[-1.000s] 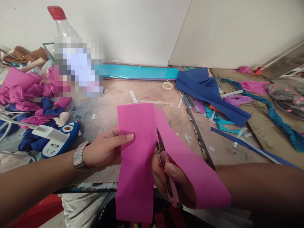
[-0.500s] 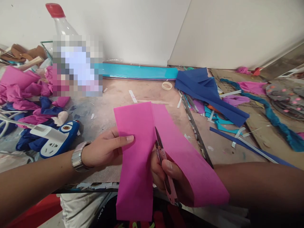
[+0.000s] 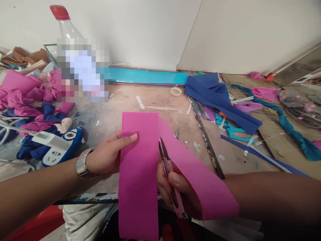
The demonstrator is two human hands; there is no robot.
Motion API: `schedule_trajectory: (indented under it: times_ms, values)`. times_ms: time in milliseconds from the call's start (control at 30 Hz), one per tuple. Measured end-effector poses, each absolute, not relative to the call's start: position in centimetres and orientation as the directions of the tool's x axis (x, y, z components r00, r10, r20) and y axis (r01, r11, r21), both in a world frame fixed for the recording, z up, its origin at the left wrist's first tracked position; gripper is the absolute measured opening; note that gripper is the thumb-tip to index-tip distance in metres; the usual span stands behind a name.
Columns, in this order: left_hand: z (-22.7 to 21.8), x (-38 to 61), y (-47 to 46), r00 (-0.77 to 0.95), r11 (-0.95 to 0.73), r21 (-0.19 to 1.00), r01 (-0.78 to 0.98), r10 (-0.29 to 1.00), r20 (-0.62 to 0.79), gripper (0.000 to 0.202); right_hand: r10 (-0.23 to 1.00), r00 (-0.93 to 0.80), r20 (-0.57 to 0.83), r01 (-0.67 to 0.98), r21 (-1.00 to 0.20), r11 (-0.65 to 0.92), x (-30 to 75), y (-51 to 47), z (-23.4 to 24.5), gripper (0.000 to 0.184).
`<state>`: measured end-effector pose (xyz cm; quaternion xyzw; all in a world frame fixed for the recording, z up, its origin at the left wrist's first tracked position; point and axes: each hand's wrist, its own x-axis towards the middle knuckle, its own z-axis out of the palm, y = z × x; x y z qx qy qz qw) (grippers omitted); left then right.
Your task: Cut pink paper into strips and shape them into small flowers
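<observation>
A long pink fabric strip hangs in front of me, folded over at the top, one part straight down and the other slanting right across my right wrist. My left hand pinches its left edge, thumb on the front and the other fingers hidden behind. In my right hand is a pair of pink-handled thread snips, blades pointing up and slightly apart. The blade tips lie beside the right edge of the hanging part, near the fold.
Crumpled pink and blue fabric and a blue-and-white power strip lie at left, near a red-capped bottle. Turquoise strips run along the wall. Dark blue fabric and a tape ring are farther back.
The pink strip's hanging part has straightened and shifted slightly left and down, with my left hand still on it. My right hand has moved a little left with the snips.
</observation>
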<state>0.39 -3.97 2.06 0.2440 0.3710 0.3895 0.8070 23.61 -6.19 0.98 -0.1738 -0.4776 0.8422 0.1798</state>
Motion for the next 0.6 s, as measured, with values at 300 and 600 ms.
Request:
schedule_trajectory:
  times_ms: [300, 600]
  values:
    - [2.2, 0.6, -4.1, 0.403, 0.580, 0.676, -0.453, 0.810, -0.426, 0.030, 0.582, -0.803, -0.128, -0.251, -0.813, -0.525, 23.0, -7.3, 1.2, 0.043]
    - [2.7, 0.6, -4.1, 0.318, 0.490, 0.760, -0.428, 0.868, -0.380, 0.033, 0.487, -0.856, -0.176, -0.168, -0.795, -0.583, 22.8, -7.2, 0.6, 0.044]
